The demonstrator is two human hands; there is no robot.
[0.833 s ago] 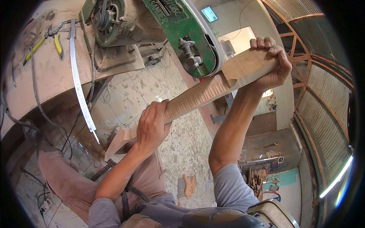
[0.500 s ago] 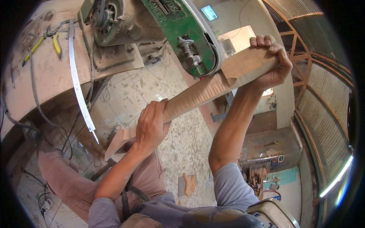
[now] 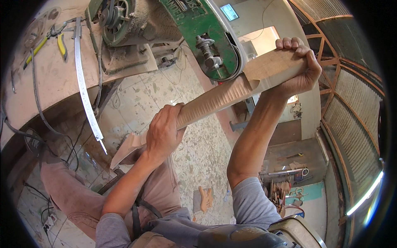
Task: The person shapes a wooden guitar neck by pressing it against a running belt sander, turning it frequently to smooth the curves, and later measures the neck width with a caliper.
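A long shaped piece of wood (image 3: 221, 98) slants across the view, from its flared lower-left end to its broad upper-right end. My left hand (image 3: 163, 131) is closed round its narrower part near the lower left. At the far end my right hand (image 3: 301, 68) grips the broad block, fingers curled over the edge. Rows of ripple-like marks run along the upper face of the middle stretch. That stretch lies against the rounded nose of a green belt sander (image 3: 213, 53), just where the thick block steps down. A spring and bolt show on the sander's side.
At the left a dusty workbench (image 3: 62, 89) carries yellow-handled pliers (image 3: 62, 47), a long caliper (image 3: 84, 89) jutting over the edge, and cables. The sander's motor (image 3: 118, 20) stands at the back. A small wooden cutout (image 3: 205, 199) lies on the tiled floor. Tools sit at the right.
The wood and both hands have shifted slightly along the sander nose. My right hand is a little farther right; my left hand has moved slightly left and up.
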